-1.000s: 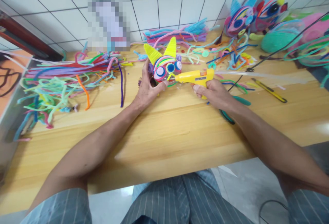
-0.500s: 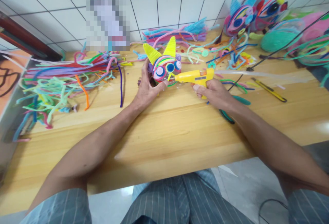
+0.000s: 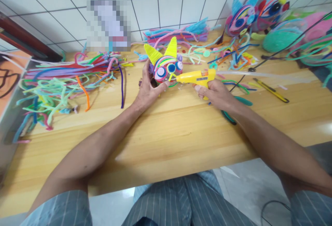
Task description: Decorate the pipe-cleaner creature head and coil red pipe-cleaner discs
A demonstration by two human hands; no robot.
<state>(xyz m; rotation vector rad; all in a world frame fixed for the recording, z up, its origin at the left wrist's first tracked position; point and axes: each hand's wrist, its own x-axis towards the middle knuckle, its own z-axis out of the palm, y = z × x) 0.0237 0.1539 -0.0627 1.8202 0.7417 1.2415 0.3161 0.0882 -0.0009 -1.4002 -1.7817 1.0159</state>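
Left hand (image 3: 148,90) clasps yellow-eared pipe-cleaner figure (image 3: 168,63); right hand (image 3: 217,92) grips yellow plastic glue gun (image 3: 194,77). I judge gluing; next needs steadiness; exact contact unclear.

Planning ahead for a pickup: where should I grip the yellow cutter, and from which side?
Grip the yellow cutter mid-body, probably from the person's side: it's long and narrow, with bare tabletop along that edge. I can't make out a blade.
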